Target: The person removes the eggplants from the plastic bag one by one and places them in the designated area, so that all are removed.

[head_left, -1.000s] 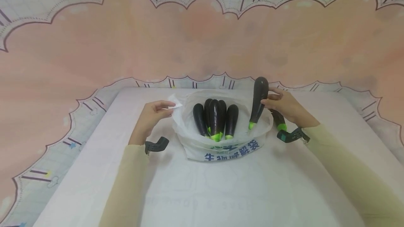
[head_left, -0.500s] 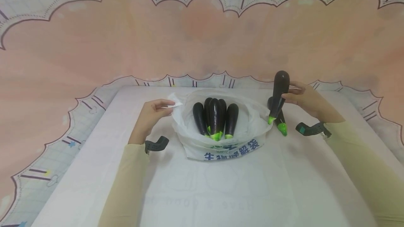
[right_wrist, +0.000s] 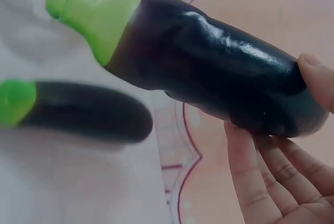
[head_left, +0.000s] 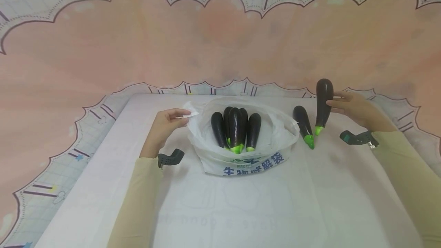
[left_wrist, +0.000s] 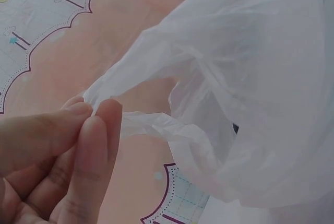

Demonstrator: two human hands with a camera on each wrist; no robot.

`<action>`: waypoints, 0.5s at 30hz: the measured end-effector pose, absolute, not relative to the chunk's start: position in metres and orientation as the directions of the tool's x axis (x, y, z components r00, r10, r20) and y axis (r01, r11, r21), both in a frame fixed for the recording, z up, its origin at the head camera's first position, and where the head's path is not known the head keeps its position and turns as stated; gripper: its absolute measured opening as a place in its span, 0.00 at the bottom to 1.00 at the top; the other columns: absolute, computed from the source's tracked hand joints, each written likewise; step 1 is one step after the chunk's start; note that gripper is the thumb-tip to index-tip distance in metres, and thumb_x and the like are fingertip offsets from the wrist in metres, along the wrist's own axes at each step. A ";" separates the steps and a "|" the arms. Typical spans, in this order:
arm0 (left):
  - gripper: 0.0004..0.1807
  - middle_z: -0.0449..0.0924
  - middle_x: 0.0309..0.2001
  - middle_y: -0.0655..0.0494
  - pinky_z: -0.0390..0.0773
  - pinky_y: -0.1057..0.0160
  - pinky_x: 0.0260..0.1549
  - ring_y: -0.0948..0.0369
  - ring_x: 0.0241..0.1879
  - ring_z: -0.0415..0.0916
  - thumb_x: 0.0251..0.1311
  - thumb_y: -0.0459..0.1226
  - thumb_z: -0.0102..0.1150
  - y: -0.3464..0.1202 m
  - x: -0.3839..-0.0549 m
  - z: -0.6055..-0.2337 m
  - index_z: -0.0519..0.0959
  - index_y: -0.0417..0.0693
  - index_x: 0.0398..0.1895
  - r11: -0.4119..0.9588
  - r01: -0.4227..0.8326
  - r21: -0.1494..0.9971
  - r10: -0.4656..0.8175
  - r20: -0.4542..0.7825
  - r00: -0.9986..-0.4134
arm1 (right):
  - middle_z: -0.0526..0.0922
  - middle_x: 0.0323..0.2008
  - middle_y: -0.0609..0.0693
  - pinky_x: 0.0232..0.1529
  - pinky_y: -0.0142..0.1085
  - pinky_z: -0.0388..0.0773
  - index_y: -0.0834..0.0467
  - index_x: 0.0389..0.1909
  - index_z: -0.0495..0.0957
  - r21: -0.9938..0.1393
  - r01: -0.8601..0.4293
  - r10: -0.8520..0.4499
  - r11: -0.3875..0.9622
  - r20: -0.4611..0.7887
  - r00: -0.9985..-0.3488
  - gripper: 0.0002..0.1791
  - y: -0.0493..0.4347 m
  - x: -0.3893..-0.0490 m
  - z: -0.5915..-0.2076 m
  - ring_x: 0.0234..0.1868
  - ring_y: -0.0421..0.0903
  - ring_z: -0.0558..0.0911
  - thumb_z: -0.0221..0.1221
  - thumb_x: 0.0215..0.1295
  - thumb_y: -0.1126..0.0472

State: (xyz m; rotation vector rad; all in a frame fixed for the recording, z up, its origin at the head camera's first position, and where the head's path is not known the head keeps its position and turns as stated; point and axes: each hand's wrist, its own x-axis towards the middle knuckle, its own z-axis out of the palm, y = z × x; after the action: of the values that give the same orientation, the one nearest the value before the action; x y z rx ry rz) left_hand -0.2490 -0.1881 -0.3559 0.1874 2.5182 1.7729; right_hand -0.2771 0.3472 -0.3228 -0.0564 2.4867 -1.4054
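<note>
My right hand (head_left: pixel 353 106) pinches a dark, glossy eggplant (head_left: pixel 324 100) near its rounded end, with the green stem end pointing down. In the right wrist view, the thumb is on one side of this eggplant (right_wrist: pixel 209 59) and the fingers on the other. Another eggplant (head_left: pixel 302 121) lies on the table just right of a white plastic bag (head_left: pixel 210 162). Several eggplants (head_left: pixel 235 127) sit inside the open bag, green ends toward me. My left hand (head_left: pixel 167 127) pinches the bag's handle at its left side; the left wrist view shows the handle (left_wrist: pixel 141 51) stretched between thumb and fingers.
A white cloth covers the table (head_left: pixel 220 209). Behind it hangs a pink patterned backdrop (head_left: pixel 206 49) with scalloped edges. Dark wrist-camera mounts stick out from the left wrist (head_left: pixel 171 157) and the right wrist (head_left: pixel 358 137). The bag's front bears blue printed characters.
My right hand has carried the eggplant rightward from over the bag, past the eggplant lying on the table. My left hand has stayed on the bag handle.
</note>
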 end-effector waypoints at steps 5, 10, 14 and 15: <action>0.17 0.76 0.53 0.45 0.77 0.69 0.45 0.73 0.36 0.79 0.60 0.32 0.57 -0.189 -0.249 -0.356 0.76 0.37 0.53 0.340 0.064 0.938 0.132 0.020 -0.991 | 0.59 0.68 0.68 0.62 0.66 0.51 0.61 0.72 0.47 -0.605 0.091 -0.098 0.791 -0.273 -0.957 0.50 0.357 -0.275 -0.322 0.67 0.64 0.62 0.48 0.61 0.31; 0.17 0.77 0.51 0.48 0.77 0.69 0.45 0.73 0.36 0.79 0.59 0.31 0.58 -0.189 -0.249 -0.356 0.76 0.36 0.53 0.328 0.062 0.943 0.133 0.019 -0.991 | 0.62 0.65 0.69 0.62 0.63 0.54 0.65 0.70 0.52 -0.565 0.076 -0.081 0.821 -0.247 -0.966 0.50 0.363 -0.273 -0.332 0.65 0.65 0.65 0.48 0.61 0.31; 0.18 0.77 0.51 0.48 0.77 0.70 0.45 0.73 0.36 0.79 0.59 0.32 0.58 -0.188 -0.249 -0.356 0.76 0.36 0.53 0.331 0.067 0.941 0.138 0.022 -0.990 | 0.61 0.66 0.70 0.62 0.50 0.65 0.72 0.67 0.54 -0.680 0.064 -0.120 0.731 -0.219 -0.968 0.45 0.367 -0.275 -0.348 0.52 0.44 0.81 0.51 0.65 0.39; 0.17 0.77 0.51 0.47 0.77 0.70 0.45 0.73 0.36 0.79 0.59 0.31 0.58 -0.188 -0.249 -0.356 0.76 0.36 0.53 0.331 0.068 0.941 0.137 0.023 -0.990 | 0.61 0.65 0.71 0.60 0.45 0.69 0.73 0.67 0.55 -0.706 0.054 -0.136 0.707 -0.210 -0.968 0.43 0.368 -0.276 -0.353 0.47 0.37 0.83 0.51 0.66 0.42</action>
State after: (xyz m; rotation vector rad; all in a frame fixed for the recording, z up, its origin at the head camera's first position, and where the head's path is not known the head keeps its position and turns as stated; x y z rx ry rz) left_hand -0.2491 -0.1877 -0.3561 0.1938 2.5128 1.7718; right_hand -0.2756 0.3678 -0.3525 -0.0656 2.6682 -1.1146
